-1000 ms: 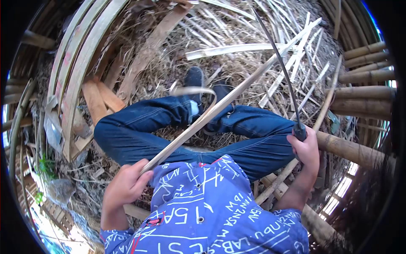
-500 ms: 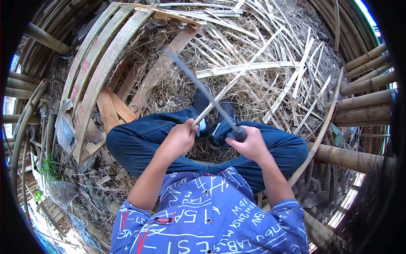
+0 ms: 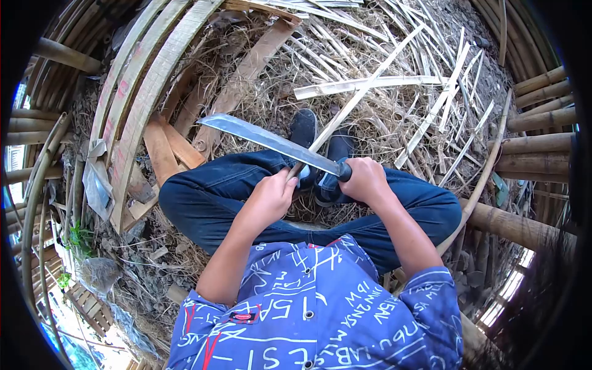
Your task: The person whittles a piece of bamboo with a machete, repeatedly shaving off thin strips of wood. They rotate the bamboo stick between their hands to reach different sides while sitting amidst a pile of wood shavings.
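Note:
My left hand point(image 3: 272, 196) is closed round the near end of a long pale bamboo strip point(image 3: 364, 91), which slants up and away to the right. In my right hand point(image 3: 364, 180) is the dark handle of a machete point(image 3: 262, 139). Its broad blade points up and left, and crosses the strip just beyond my left hand. Whether the blade touches the strip I cannot tell. Both hands are over my crossed legs, near my dark shoes point(image 3: 303, 127).
Several split bamboo strips point(image 3: 376, 84) lie on shavings ahead and to the right. A slatted wooden piece point(image 3: 143, 92) and reddish boards point(image 3: 250, 71) are at the left. Bamboo poles point(image 3: 512, 227) stand along both sides. A plastic scrap point(image 3: 97, 185) hangs at the left.
The machete blade has turned from a steep, edge-on slant to a flatter one with its broad side showing. My right hand has rotated and moved slightly up. The view has shifted a little.

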Tool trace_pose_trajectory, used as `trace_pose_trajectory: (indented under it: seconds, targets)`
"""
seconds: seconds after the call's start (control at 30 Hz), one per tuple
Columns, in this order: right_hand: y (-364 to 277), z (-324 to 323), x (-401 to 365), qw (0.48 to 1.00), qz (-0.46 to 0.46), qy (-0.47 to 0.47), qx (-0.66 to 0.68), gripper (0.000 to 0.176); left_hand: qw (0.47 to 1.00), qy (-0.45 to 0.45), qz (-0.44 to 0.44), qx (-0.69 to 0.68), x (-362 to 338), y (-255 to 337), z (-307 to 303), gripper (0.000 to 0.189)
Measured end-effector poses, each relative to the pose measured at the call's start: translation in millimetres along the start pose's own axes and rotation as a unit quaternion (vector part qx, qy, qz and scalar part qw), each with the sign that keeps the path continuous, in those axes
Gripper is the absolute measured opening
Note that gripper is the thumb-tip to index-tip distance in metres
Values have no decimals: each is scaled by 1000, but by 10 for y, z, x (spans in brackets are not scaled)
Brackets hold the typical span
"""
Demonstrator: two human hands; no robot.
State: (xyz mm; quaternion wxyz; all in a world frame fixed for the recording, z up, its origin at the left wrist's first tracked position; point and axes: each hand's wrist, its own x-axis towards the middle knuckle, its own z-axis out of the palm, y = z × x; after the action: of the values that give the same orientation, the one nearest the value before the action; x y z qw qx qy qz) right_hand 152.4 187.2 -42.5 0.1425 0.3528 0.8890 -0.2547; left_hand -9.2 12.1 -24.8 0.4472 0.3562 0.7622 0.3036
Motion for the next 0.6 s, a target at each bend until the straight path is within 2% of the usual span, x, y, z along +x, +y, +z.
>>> trace_pose_trajectory:
  seconds: [0.13,0.27,0.33,0.37,0.4,0.5,0.6]
  targets:
    - [-21,-9,-3,999,-6,39,1,16,1000,5,6,6,-9,6,-20,26]
    - [-75,-88,-14,999,9,35,-36,17,1000,1,-4,13,-12,31,-36,26]
    - [-94,-143,1,996,35,32,-72,21,1000,3,-2,15,-48,18,-42,25]
    - [30,-147,69,992,80,48,-82,23,1000,-8,-4,-1,-117,16,-57,24]
    - [122,-319,157,989,139,18,-44,25,1000,-17,-7,-17,-192,7,-62,23]
    - [585,-508,380,980,179,66,-47,23,999,-18,-12,-28,-349,-23,41,24]
    - [598,-611,413,979,141,112,-97,22,999,-9,-6,-31,-344,-55,67,24]
